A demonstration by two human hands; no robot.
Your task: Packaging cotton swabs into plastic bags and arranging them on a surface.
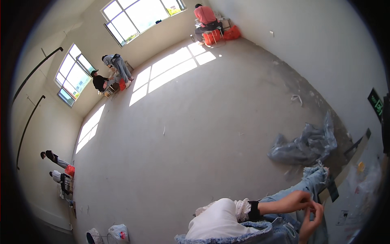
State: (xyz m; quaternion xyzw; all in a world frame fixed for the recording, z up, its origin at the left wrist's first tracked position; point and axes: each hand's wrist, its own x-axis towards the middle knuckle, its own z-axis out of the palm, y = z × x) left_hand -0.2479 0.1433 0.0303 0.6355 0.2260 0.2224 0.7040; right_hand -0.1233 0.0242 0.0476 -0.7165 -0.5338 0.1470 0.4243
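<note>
Left hand (pixel 301 199) meets right hand (pixel 314 218), any grasp unclear, near frayed, pale-blue jeans (pixel 307 182).

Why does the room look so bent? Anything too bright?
In the head view, the fisheye lens curves straight edges inside a black rim; the windows look nearly white; sunlight patches glare on the floor; the left hand and right hand look fairly sharp.

Floor (pixel 174 142): wide open left of my legs (pixel 310 181).
Downward: my legs block a straight drop below my hands (pixel 300 199).
Grey plastic (pixel 302 147): crumpled, obstructing floor beyond my foot.
Tabletop (pixel 336 209): at my right, clear plastic (pixel 365 181) cluttering it.
</note>
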